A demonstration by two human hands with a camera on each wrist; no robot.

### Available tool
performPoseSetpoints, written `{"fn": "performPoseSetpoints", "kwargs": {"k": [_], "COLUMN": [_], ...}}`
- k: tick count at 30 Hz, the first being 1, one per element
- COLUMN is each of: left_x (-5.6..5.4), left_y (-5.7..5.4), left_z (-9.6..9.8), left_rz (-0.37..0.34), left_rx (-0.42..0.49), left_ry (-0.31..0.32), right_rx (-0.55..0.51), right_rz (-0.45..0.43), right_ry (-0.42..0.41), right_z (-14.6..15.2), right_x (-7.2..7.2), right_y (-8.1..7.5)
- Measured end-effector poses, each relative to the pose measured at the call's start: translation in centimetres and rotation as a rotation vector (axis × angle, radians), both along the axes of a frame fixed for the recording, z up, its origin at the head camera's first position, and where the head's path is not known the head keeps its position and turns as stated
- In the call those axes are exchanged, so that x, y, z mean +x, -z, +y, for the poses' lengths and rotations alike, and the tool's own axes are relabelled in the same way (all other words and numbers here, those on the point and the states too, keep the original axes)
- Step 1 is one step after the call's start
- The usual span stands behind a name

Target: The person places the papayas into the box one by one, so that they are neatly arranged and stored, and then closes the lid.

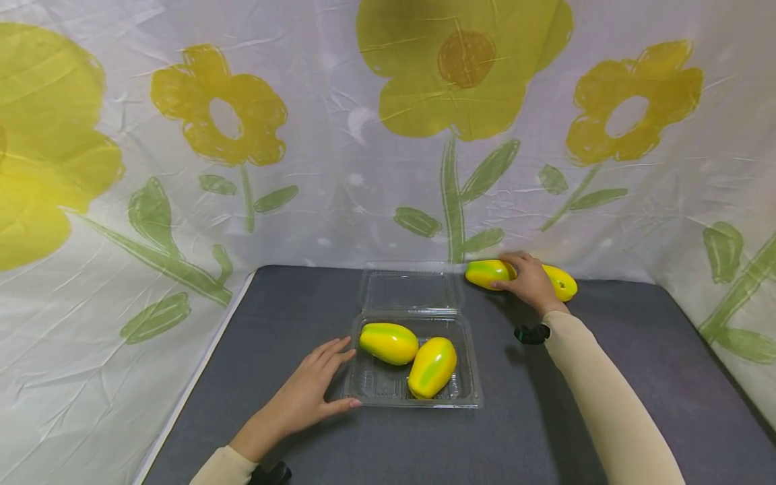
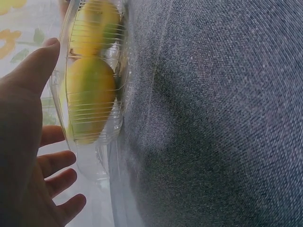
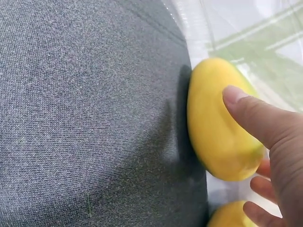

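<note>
A clear plastic clamshell box [image 1: 475,377] lies with its lid [image 1: 412,291] folded back. Two yellow-green papayas sit inside, one at the left [image 1: 388,343] and one at the right [image 1: 433,368]. Beside the box's left edge is my left hand [image 1: 309,384], thumb and fingers spread around the near-left corner; contact with the rim is unclear. At the back of the table my right hand [image 1: 530,281] grips a papaya [image 1: 487,274], thumb in front and fingers behind. That papaya [image 3: 220,127] fills the right wrist view's middle. Another papaya [image 1: 560,283] lies just right of this hand.
The dark grey cloth-covered table [image 1: 515,438] ends at a white curtain [image 1: 327,202] printed with yellow flowers. The opened lid lies between the box and the back edge, left of the gripped papaya. A black band [image 1: 532,334] is on the right wrist.
</note>
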State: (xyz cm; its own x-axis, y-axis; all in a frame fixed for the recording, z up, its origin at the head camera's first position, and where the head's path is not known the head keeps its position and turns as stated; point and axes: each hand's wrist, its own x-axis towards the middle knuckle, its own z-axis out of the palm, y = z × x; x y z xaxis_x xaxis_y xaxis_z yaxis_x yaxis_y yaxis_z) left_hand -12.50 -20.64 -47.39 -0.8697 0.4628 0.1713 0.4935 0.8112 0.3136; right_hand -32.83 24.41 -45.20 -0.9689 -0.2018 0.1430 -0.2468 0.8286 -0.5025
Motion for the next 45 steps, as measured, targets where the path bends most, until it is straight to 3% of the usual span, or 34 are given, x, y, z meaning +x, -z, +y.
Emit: {"fn": "performPoseSetpoints", "kwargs": {"k": [24,45], "left_x": [0.06,0.03], "left_y": [-0.06,-0.15], "left_z": [-0.05,-0.01], "left_rz": [-0.017,-0.043], "left_rx": [0.011,0.014], "left_ry": [0.005,-0.001], "right_rx": [0.079,0.125], "right_rz": [0.015,-0.009], "right_ry": [0.013,0.006], "right_z": [-0.05,0.36], "right_x": [-0.32,0.39], "right_y": [0.26,-0.07]}}
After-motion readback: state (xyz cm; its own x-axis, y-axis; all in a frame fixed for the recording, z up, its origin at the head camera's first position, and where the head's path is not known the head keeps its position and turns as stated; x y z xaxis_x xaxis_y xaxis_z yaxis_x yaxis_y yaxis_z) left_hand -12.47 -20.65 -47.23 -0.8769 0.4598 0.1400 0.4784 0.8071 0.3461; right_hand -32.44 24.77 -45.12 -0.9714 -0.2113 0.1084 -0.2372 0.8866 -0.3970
